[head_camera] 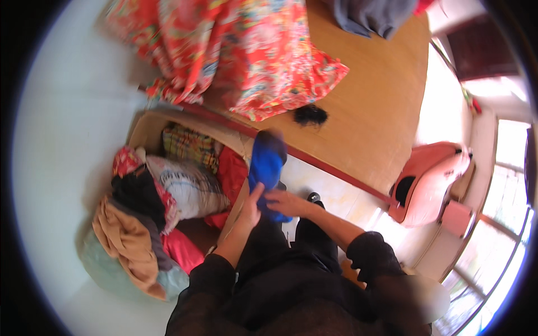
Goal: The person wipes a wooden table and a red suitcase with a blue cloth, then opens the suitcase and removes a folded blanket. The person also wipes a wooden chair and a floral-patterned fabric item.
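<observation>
A blue and dark item (265,168), blurred and perhaps a piece of folded cloth, is held up in front of my legs. My left hand (253,208) grips its lower left side, with the thumb laid over it. From the right, my right hand (289,203) reaches across its lower part with the fingers bent against it. More blue material hangs below the hands. Beyond the item's upper end, a small black furry or hairy bundle (310,115) lies on the wooden table (365,113).
Red floral fabric (269,54) covers the table's left part; grey cloth (374,17) lies at its far edge. At left stands a large cardboard box (147,122) with clothes and a printed white sack (191,189). Brown cloth (126,243) spills outside it. A pink chair (433,180) stands right.
</observation>
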Available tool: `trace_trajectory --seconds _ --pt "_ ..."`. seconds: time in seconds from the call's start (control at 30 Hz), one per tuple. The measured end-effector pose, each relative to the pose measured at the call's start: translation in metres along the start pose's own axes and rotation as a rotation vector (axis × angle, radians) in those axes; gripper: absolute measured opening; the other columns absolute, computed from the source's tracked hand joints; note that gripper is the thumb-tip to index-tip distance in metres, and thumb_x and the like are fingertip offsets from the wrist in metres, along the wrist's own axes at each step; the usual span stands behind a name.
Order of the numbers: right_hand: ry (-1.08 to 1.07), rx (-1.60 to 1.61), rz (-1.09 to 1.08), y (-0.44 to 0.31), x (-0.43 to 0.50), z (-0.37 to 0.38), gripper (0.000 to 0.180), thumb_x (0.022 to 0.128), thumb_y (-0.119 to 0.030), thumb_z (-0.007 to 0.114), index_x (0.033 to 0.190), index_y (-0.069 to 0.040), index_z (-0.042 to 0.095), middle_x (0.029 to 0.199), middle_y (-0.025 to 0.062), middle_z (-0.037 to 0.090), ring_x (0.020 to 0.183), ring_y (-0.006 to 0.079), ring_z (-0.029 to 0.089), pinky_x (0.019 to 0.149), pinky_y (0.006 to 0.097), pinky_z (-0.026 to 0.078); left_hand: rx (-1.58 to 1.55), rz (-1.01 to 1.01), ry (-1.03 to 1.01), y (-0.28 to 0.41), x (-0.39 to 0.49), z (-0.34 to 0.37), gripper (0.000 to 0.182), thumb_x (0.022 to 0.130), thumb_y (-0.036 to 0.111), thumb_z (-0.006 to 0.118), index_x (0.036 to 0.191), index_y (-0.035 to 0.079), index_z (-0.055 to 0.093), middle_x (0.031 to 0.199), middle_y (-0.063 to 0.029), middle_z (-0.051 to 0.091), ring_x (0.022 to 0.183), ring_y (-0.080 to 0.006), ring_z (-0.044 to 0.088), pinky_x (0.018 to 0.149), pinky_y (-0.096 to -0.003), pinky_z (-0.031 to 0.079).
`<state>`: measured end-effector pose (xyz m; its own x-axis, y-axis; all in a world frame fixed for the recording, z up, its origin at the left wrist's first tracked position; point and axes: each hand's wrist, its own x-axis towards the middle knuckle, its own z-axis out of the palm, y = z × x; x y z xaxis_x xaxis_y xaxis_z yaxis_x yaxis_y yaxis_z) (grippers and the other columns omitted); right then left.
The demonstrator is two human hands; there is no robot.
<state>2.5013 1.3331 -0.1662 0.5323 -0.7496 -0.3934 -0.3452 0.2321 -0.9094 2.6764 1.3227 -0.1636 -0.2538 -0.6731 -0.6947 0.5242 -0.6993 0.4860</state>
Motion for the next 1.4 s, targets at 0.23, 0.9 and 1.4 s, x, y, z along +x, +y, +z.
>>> trace_trajectory --seconds 0.23,0.9,1.4 --pt "-0.378 0.515 0.592 0.039 -0.040 0.021 0.043 0.087 -0.013 0.063 0.129 -0.003 0.062 0.106 0.0044 0.066 0.099 0.0150 0.060 0.089 0.0290 0.047 0.068 -0.061 0.445 -0.134 -0.024 -0.048 0.039 0.086 0.009 0.069 0.123 0.006 0.055 0.103 -0.0066 0.063 0.091 -0.0191 0.063 0.079 -0.0348 0.053" --pt "0.405 -0.073 0.458 0.377 -0.044 0.008 0.040 0.090 -0.012 0.064 0.130 -0.008 0.060 0.127 0.0123 0.060 0.117 0.0258 0.059 0.098 0.0381 0.049 0.801 0.702 0.551 -0.244 0.345 -0.173 0.044 0.098 0.027 0.054 0.135 0.005 0.048 0.120 -0.0250 0.062 0.113 -0.0393 0.060 0.100 -0.0444 0.045" --pt "0.555 0.362 0.324 0.607 0.053 -0.058 0.033 0.100 -0.019 0.051 0.128 -0.003 0.056 0.101 0.0137 0.068 0.078 0.0230 0.072 0.060 0.0316 0.057 1.728 0.951 0.713 -0.376 0.486 -0.158 0.047 0.086 0.014 0.058 0.133 0.014 0.056 0.147 -0.0156 0.045 0.117 -0.0415 0.051 0.081 -0.0508 0.050"
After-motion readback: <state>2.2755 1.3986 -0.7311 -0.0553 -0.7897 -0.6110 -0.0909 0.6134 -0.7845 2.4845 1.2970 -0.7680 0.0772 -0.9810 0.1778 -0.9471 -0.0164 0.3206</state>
